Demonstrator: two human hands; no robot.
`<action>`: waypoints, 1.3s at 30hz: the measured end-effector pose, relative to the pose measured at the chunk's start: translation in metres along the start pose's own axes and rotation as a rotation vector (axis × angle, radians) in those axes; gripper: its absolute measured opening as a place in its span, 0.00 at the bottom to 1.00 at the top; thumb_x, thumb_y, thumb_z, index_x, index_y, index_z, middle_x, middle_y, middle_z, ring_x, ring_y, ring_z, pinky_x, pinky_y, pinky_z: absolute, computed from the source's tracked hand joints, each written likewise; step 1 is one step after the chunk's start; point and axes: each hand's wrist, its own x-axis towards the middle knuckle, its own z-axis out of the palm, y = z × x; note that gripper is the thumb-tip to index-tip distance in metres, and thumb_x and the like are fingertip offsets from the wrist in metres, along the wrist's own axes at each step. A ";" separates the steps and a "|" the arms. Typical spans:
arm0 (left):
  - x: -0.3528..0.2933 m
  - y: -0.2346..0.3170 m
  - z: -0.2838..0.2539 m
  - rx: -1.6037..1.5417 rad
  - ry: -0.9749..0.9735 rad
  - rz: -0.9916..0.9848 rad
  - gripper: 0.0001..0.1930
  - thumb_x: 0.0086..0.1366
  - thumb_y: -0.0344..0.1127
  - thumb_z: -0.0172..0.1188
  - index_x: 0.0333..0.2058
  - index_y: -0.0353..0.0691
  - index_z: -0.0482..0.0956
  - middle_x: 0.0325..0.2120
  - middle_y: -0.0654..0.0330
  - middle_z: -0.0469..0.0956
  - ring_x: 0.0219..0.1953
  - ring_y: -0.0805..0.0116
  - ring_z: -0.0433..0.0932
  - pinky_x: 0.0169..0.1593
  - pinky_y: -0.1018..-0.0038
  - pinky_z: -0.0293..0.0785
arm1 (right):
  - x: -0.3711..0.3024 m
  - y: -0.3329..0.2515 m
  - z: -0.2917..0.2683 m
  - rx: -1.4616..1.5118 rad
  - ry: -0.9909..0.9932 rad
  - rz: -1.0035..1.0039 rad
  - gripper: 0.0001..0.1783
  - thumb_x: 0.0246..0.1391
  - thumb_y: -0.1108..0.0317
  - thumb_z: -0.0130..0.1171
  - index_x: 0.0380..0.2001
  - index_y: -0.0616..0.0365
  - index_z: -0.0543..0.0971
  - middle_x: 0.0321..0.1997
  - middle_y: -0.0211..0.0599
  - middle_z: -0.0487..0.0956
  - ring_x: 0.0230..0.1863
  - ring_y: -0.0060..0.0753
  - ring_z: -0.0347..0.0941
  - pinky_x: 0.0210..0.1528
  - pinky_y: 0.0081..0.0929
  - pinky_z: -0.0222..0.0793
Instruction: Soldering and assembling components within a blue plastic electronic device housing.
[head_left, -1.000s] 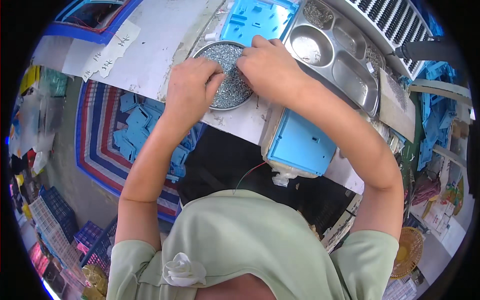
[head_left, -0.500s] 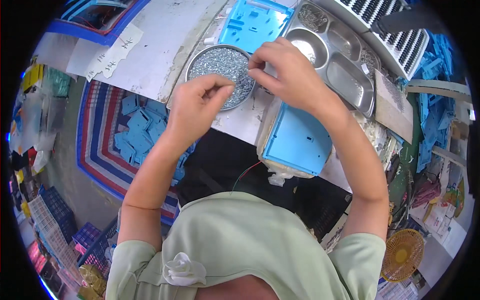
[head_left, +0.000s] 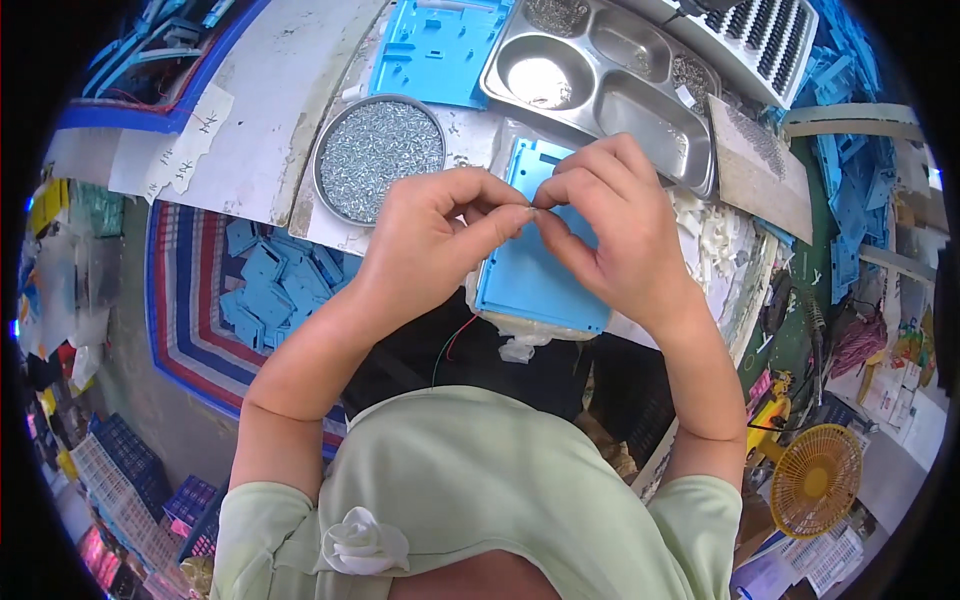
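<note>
My left hand (head_left: 435, 230) and my right hand (head_left: 620, 230) meet fingertip to fingertip above a flat blue plastic panel (head_left: 540, 285). Both are pinched closed, thumb against forefinger. Something tiny and pale shows where the fingertips join, too small to name. The panel lies on a padded, plastic-wrapped support at the table's near edge. To the left of my left hand stands a round metal dish (head_left: 322, 175) full of small shiny metal pins. Beyond my hands is a steel compartment tray (head_left: 590, 75) with small metal parts in some of its hollows.
Another blue plastic panel (head_left: 440, 50) with raised posts lies behind the dish. A white rack of black parts (head_left: 770, 50) stands at the back right. Below left, a striped bag (head_left: 190, 290) holds several blue pieces. White plastic bits (head_left: 715, 240) are heaped right of my hand.
My hands have come together from over the dish and beside it, to above the blue panel. The whole view has shifted, so the dish and tray appear further left.
</note>
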 end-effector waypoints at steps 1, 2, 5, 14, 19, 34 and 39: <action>0.001 -0.001 0.001 0.024 -0.004 0.015 0.06 0.66 0.29 0.68 0.37 0.32 0.86 0.28 0.64 0.84 0.27 0.83 0.75 0.31 0.81 0.71 | -0.001 0.001 0.000 -0.021 0.012 -0.014 0.12 0.39 0.73 0.71 0.29 0.56 0.78 0.33 0.33 0.76 0.39 0.43 0.71 0.42 0.38 0.69; 0.004 -0.004 0.002 0.047 -0.008 0.030 0.05 0.66 0.29 0.68 0.37 0.33 0.86 0.27 0.65 0.83 0.26 0.84 0.73 0.29 0.83 0.68 | -0.002 0.001 -0.001 -0.045 0.010 -0.031 0.12 0.39 0.73 0.71 0.29 0.56 0.78 0.33 0.33 0.76 0.39 0.43 0.71 0.42 0.38 0.69; 0.007 -0.006 0.003 0.053 -0.045 -0.008 0.05 0.66 0.29 0.67 0.37 0.33 0.85 0.27 0.68 0.82 0.25 0.86 0.72 0.27 0.85 0.65 | -0.008 0.001 -0.002 -0.090 0.001 -0.063 0.13 0.39 0.72 0.71 0.29 0.56 0.78 0.32 0.33 0.76 0.38 0.43 0.71 0.41 0.38 0.69; 0.044 -0.016 -0.010 0.582 -0.011 0.260 0.07 0.62 0.30 0.66 0.30 0.30 0.83 0.22 0.56 0.81 0.25 0.69 0.79 0.32 0.73 0.75 | -0.059 0.041 -0.035 0.041 0.111 0.480 0.05 0.52 0.75 0.68 0.33 0.63 0.84 0.34 0.38 0.81 0.39 0.37 0.75 0.46 0.31 0.70; 0.061 -0.005 -0.010 0.969 -0.159 0.512 0.06 0.60 0.29 0.64 0.27 0.32 0.80 0.24 0.48 0.80 0.28 0.51 0.81 0.34 0.62 0.77 | -0.066 0.045 -0.036 0.009 0.132 0.543 0.04 0.52 0.73 0.68 0.31 0.61 0.85 0.33 0.36 0.83 0.39 0.39 0.74 0.44 0.32 0.70; 0.044 -0.004 0.009 1.016 -0.036 0.615 0.06 0.59 0.27 0.68 0.33 0.36 0.79 0.26 0.56 0.79 0.27 0.56 0.80 0.30 0.66 0.75 | -0.056 0.072 -0.025 -0.182 0.058 0.269 0.04 0.50 0.71 0.69 0.31 0.57 0.85 0.31 0.33 0.81 0.41 0.41 0.74 0.45 0.35 0.72; 0.042 -0.016 0.050 0.538 -0.118 0.639 0.04 0.59 0.30 0.70 0.32 0.40 0.84 0.27 0.60 0.80 0.32 0.58 0.80 0.37 0.65 0.74 | -0.048 0.084 -0.036 -0.133 -0.053 0.178 0.04 0.49 0.71 0.69 0.31 0.55 0.85 0.33 0.32 0.81 0.41 0.41 0.74 0.46 0.36 0.73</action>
